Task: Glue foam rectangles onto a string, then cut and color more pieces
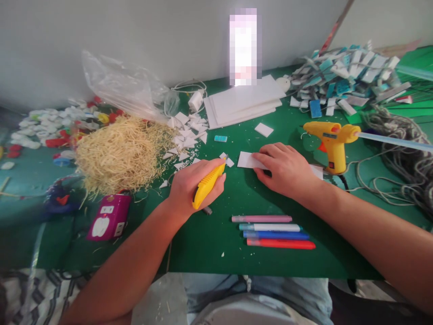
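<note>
My left hand (189, 185) is closed around a yellow utility knife (205, 186), its tip pointing away from me and to the right. Just at the knife's tip lies a small white cut piece (229, 160) on the green table. To the right, my right hand (282, 167) grips a white foam board strip (245, 160) against the table, thumb and fingers bent over it. Part of the strip is hidden under the hand, and its other end shows by the wrist. A small white rectangle (264, 130) and a little blue patterned piece (221, 139) lie beyond the hands.
White scraps (186, 133) and a straw heap (118, 151) lie left. Several markers (279, 235) are lined up near the front edge. A yellow glue gun (333, 140) stands right, beside grey cord (399, 149). White boards (243, 104) are stacked behind; a purple box (110, 216) sits front left.
</note>
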`<state>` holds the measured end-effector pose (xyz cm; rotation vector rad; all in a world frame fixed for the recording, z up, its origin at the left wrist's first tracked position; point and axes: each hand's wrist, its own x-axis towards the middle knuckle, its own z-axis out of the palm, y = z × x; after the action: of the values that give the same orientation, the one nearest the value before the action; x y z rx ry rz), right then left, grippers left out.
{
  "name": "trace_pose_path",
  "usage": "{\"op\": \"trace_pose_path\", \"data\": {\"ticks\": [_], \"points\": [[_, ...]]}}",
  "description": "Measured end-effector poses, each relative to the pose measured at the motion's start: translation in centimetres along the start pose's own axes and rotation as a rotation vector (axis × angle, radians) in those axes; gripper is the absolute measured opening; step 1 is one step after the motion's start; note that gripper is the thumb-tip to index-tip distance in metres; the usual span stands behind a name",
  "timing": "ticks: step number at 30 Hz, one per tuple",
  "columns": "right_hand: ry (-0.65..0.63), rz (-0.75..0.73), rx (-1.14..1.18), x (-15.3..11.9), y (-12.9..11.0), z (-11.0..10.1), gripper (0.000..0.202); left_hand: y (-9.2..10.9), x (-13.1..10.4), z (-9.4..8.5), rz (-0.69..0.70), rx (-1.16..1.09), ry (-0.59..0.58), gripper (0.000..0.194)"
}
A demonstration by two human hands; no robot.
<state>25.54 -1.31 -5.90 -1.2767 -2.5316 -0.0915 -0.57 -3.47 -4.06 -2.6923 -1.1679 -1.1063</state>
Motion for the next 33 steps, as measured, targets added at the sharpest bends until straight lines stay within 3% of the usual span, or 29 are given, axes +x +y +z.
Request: {"op": "trace_pose_path", "data": {"ticks": [7, 18, 33], "points": [[-0.010, -0.033, -0.001, 0.2, 0.0, 0.2, 0.031, 0.5, 0.0, -1.1, -0.105, 0.078, 0.152, 0.016], [-0.014, -0.086, 0.112, 0.2, 0.0, 0.5, 0.033, 0.7, -0.1, -0.6, -0.091, 0.043, 0.058, 0.017], [-0.002, -0.116, 0.123, 0.3, -0.7, 0.8, 0.031, 0.3, 0.0, -0.7, -0.068, 0.030, 0.025, 0.017]]}}
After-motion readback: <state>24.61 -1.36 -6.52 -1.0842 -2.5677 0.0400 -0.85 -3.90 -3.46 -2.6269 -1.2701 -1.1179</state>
